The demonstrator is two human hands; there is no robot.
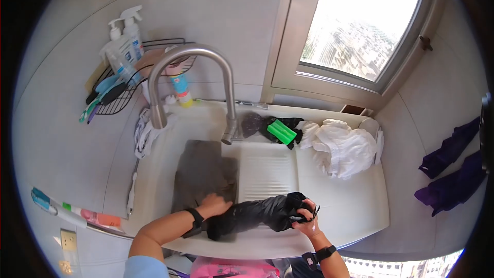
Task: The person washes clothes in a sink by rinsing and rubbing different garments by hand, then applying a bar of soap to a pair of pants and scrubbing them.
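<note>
A long black wet cloth (257, 214) stretches across the front of the white sink (339, 211). Its right end is bunched in my right hand (307, 218), whose fingers are wrapped round it over the smooth right side. My left hand (215, 205) is at the cloth's left end, above the basin, with its fingertips hard to make out. Dark cloth (203, 170) lies in murky water in the basin, beyond my left hand. The ribbed washboard (268, 172) is just behind the black cloth.
A curved metal faucet (230, 82) arches over the basin. On the back ledge are a green brush or soap block (281, 132) on black cloth and a heap of white cloth (342, 146). A wire rack (121, 104) holds bottles and brushes. Purple cloth (453, 175) hangs at right.
</note>
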